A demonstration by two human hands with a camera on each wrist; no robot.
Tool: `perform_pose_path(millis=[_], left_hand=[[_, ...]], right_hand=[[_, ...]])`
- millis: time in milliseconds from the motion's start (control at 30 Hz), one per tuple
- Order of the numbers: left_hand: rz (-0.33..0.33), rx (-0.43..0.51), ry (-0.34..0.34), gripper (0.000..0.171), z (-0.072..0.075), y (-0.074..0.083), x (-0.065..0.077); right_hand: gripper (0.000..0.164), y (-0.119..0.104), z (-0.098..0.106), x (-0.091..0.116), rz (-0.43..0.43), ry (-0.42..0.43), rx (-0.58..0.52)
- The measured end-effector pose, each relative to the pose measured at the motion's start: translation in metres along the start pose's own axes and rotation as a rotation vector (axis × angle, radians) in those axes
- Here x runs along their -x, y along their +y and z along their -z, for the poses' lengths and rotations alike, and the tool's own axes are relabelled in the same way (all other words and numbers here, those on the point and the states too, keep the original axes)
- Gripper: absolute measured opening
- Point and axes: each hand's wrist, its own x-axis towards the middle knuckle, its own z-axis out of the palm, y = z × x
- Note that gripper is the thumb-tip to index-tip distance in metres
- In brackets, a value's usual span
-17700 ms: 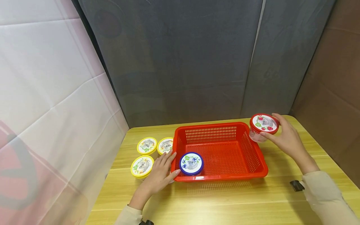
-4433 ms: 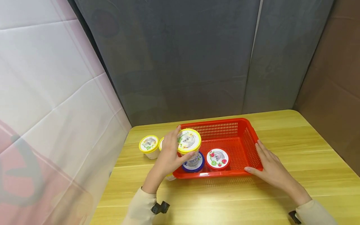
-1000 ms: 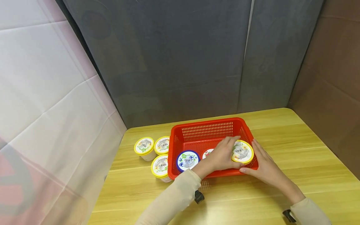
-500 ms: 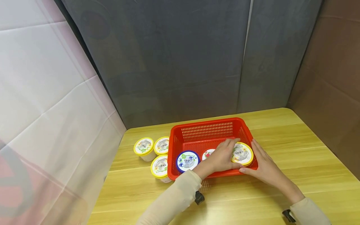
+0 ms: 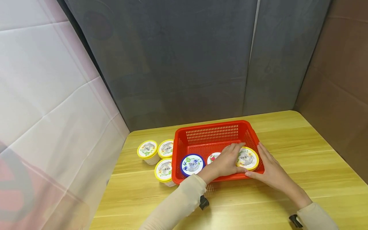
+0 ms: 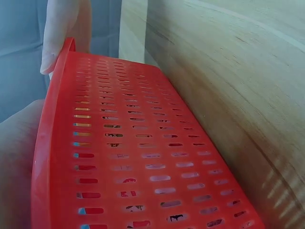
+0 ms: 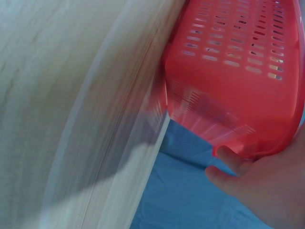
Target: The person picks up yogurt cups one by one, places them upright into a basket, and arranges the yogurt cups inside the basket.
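At the right end of the red plastic basket, a tub with a yellow lid sits inside with my left hand gripping its side. My right hand holds the basket's front right corner, thumb at the front rim and fingers along the outside. A blue-lidded tub stands at the basket's left. Between them, a red-lidded tub is partly covered by my left hand. In the left wrist view the basket wall hides most of the tubs. The right wrist view shows my right fingers at the rim.
Left of the basket, on the wooden table, stand three yellow-lidded tubs, one at the back left, another tub beside it and a front tub against the basket. A dark fabric wall rises behind the table.
Earlier the right hand held the red-lidded tub outside; it now stands in the basket. The left hand has carried the yellow-lidded tub rightward, and it has sunk slightly lower in the last second.
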Motion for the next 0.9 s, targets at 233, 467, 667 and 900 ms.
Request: perform_pose_path(millis=[233,467,667,900], left_hand=[[-0.003,-0.007,-0.01,0.1,0.0007,-0.0003,0.0005],[0.007,0.01,-0.021,0.101,0.0011,-0.0033,0.0023],[0.008,0.025,-0.025,0.101,0.0009,-0.0042,0.003],[0.01,0.044,-0.028,0.098,0.002,-0.0049,0.0041]], right_hand=[[0.121,0.0002,-0.0004,0.0007,0.012,0.01,0.004],[0.122,0.0004,-0.0002,0.0005,0.007,0.008,0.01],[0.122,0.0004,0.0001,0.0003,0.002,0.006,0.014],[0.121,0.0005,-0.0002,0.0003,0.007,0.007,0.01]])
